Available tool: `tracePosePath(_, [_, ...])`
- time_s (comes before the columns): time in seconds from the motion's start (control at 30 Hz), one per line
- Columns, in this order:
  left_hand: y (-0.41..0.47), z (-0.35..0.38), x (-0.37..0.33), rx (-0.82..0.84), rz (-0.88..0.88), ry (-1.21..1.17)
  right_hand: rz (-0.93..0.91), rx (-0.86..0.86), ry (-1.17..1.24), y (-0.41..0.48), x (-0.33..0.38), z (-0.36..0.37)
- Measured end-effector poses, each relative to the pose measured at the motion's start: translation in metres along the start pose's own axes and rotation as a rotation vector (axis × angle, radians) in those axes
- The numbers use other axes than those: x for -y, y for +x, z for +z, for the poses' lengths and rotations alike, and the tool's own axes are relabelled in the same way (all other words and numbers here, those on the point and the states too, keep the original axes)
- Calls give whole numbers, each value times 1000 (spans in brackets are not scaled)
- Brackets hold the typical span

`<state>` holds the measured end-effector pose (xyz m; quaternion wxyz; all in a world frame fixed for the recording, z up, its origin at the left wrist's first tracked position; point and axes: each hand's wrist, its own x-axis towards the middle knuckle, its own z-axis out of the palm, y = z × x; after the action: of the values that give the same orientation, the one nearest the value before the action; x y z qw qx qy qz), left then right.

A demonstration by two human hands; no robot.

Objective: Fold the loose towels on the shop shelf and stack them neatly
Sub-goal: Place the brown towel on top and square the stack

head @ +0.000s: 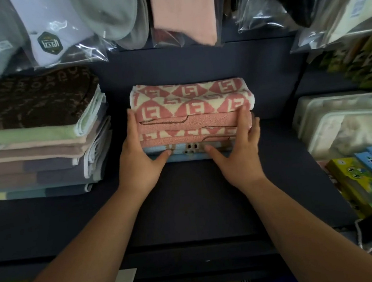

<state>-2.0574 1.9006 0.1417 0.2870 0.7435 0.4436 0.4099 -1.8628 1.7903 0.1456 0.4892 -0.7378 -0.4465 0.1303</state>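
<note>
Wide dark shelf across the whole view, seen from above. Over its back edge, a row of hanging plastic bags with cloth goods inside: grey, white, pink.

At far left on the shelf, a tall pile of folded towels, with a brown patterned one on top and green, beige, grey and blue layers below.

In the middle of the shelf, apart from that pile, the smaller towel stack: a pink-and-cream patterned towel on top, more pink folded layers under it, a light blue towel at the bottom, edges roughly in line.

At right, clear plastic packs with pale contents, and nearer, colourful boxes standing in a row.

Left hand flat against the left side of the towel stack, fingers straight and together, thumb spread wide onto the front edge of the light blue towel.

Right hand the same way on the right side, fingers straight up along the pink layers, thumb touching the front of the bottom towel.

Both hands spread wide and pressing, not curled round anything.
</note>
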Motion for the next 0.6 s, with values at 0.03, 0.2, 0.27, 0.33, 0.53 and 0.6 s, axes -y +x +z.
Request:
tracePosePath(0.03, [-3,-4,1,7,-39,-44,17,-1,32,-4,-3,-6])
tracePosePath(0.2, [-18,-20,9,12,-192,-207,164,24,378,-9,-15,-24])
tracePosePath(0.27, [-23,-23,6,56,-213,-333,172,79,467,-7,-21,-26])
tracePosePath(0.33, [-22,-27,5,135,-217,-430,174,108,488,-7,-22,-29])
tracePosePath(0.53, [-2,-30,-5,8,-326,-555,241,-30,494,18,-15,-40])
tracePosePath(0.6, [10,-32,-13,-24,-328,-612,306,-127,647,36,-10,-46])
